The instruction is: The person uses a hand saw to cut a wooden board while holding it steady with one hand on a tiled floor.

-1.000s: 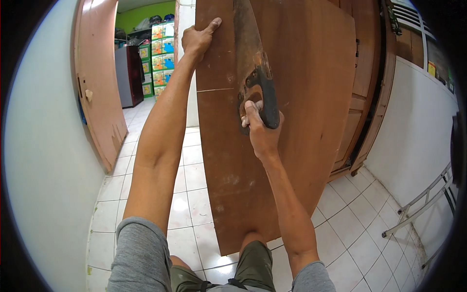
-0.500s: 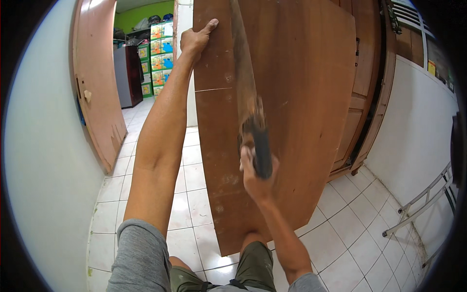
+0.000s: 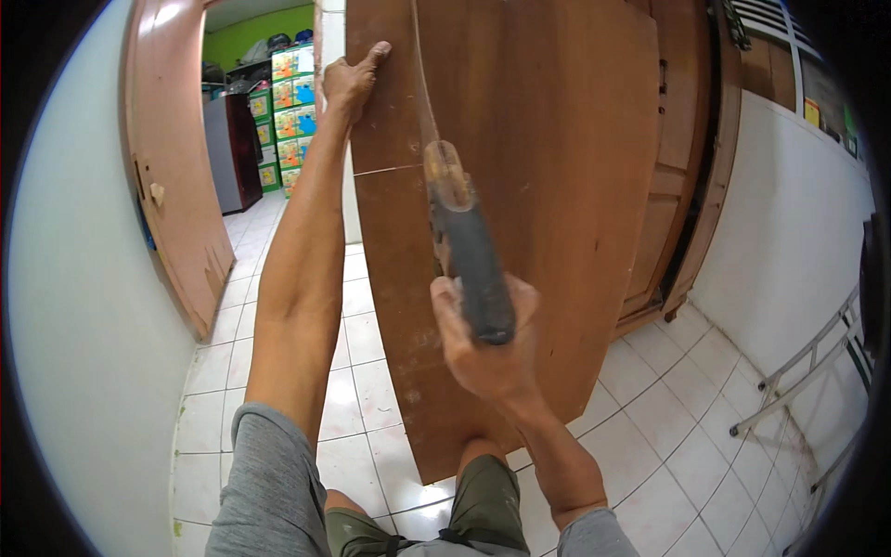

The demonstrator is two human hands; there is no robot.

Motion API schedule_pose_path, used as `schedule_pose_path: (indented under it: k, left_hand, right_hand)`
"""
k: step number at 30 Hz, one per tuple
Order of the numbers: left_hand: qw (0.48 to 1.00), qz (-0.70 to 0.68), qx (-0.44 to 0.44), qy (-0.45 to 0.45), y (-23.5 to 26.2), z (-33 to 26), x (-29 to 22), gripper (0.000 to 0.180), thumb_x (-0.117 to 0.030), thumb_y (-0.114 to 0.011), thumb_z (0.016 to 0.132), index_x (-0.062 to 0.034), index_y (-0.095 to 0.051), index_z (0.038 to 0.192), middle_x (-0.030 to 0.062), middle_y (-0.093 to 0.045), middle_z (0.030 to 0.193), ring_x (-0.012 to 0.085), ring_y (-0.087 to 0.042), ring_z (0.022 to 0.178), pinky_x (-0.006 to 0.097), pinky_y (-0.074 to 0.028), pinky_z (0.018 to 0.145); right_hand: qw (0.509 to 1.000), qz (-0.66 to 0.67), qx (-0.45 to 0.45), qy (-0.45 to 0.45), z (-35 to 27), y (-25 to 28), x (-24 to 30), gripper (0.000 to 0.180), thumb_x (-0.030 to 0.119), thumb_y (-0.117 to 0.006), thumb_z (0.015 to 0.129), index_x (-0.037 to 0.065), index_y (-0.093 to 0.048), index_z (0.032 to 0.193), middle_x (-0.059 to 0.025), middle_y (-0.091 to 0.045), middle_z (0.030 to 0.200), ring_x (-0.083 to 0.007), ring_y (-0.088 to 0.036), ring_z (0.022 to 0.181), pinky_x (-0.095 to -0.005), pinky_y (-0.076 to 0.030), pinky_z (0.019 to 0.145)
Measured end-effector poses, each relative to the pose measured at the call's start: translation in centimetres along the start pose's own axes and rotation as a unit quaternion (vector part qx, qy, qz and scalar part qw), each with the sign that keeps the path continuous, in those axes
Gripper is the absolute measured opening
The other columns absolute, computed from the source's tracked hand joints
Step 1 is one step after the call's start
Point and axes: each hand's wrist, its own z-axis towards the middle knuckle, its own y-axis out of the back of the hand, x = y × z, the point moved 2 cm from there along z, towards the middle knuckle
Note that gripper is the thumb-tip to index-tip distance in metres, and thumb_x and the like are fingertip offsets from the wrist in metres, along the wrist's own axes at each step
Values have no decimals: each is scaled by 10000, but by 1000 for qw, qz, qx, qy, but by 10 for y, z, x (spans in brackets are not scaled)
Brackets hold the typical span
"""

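Note:
A large brown wooden board (image 3: 557, 186) leans in front of me, its lower edge resting on my knee. My left hand (image 3: 351, 79) grips the board's upper left edge, thumb on its face. My right hand (image 3: 487, 343) is closed around the dark handle of a handsaw (image 3: 459, 232). The saw's thin blade runs up along the board to the top of the view. A pale line crosses the board from its left edge to the blade.
An open brown door (image 3: 172, 167) stands at the left, with a doorway to a green-walled room holding stacked colourful boxes (image 3: 292, 102). Brown cabinet doors (image 3: 691, 186) stand behind the board. A metal frame (image 3: 807, 371) leans at the right on the white tiled floor (image 3: 668, 408).
My right hand has pulled the saw handle down and toward me along the board. My left hand has stayed on the board's edge.

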Motion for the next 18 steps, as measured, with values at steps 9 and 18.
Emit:
schedule_pose_path:
  k: [9,18]
  left_hand:
    - [990,-119,74,-34,0,-9,-11,674,-486,-814,667,68,-650,1014,155,-684,956,215,-657,865,332,-519,757]
    - [999,2,21,-32,0,-16,-16,732,-585,-780,646,60,-659,971,188,-684,932,276,-658,889,363,-500,801]
  right_hand:
    - [999,8,-33,1,-9,25,-91,211,78,-642,864,41,-541,682,36,-493,574,-45,-484,526,-225,-381,476]
    - [998,-36,-43,-11,-40,-10,-95,94,78,-645,858,15,-596,809,30,-520,601,-46,-489,537,-220,-393,491]
